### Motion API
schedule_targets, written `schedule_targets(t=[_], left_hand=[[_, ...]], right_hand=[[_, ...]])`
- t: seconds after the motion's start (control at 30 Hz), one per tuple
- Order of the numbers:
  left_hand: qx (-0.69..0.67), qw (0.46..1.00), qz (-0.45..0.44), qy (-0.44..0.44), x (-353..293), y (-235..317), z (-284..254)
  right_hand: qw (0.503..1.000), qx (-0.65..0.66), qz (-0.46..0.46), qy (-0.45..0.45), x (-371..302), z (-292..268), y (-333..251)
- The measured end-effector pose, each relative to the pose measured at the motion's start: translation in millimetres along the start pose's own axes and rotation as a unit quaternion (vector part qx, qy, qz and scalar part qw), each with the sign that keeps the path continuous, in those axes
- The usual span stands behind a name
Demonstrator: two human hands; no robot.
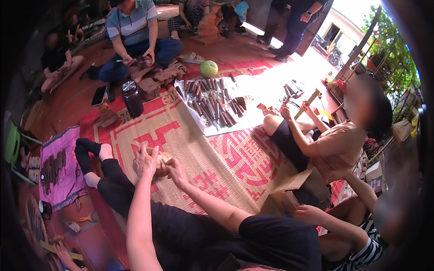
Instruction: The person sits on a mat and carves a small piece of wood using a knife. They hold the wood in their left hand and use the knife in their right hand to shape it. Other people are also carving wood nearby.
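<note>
Near the middle of the frame, a little to the left, both hands of the person are together around one pale wooden piece [161, 159]. The left hand [145, 163] covers it from the left side with the fingers spread over the top. The right hand [175, 172] grips it from the lower right. The two hands touch each other, so most of the piece is hidden, and its shape cannot be told. It is held just above the person's black-clothed legs and over the woven red and tan mat [199, 149].

One open cardboard box [291, 187] lies at the right of the middle; what is inside it cannot be seen. One dark bottle with a lid [132, 97] stands upright in the upper left part of the mat. A white sheet [226, 124] in the upper middle carries many dark carving tools [212, 106] in rows, too many and too blurred to count. One green round fruit [209, 68] lies just above this sheet. At the left edge a pink cloth [68, 178] holds another row of dark tools.

Three other people sit around the mat: one at the top left in a striped shirt, one at the right, and one at the lower right.
</note>
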State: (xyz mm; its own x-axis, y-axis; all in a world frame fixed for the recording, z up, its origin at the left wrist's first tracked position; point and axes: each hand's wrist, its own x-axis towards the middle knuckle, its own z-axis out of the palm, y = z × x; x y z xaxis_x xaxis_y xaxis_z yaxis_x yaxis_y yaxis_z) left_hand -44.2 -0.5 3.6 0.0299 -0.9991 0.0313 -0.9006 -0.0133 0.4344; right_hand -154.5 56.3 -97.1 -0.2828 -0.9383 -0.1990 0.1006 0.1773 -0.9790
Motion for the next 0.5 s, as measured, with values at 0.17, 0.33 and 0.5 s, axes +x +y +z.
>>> schedule_targets(t=[0.17, 0.33, 0.5], left_hand=[[-0.020, 1.000, -0.002, 0.001, 3.5, -4.3, -1.0], [0.008, 1.000, 0.025, 0.003, -1.3, 8.6, 3.5], [-0.010, 1.000, 0.021, -0.011, -1.7, 3.0, -5.7]], right_hand=[[0.993, -0.093, 0.032, 0.071, 7.3, -23.5, -5.6], [0.982, -0.175, -0.056, 0.040, 12.6, 6.1, -5.3], [0.998, -0.035, -0.032, -0.041, 0.0, 0.6, -10.1]])
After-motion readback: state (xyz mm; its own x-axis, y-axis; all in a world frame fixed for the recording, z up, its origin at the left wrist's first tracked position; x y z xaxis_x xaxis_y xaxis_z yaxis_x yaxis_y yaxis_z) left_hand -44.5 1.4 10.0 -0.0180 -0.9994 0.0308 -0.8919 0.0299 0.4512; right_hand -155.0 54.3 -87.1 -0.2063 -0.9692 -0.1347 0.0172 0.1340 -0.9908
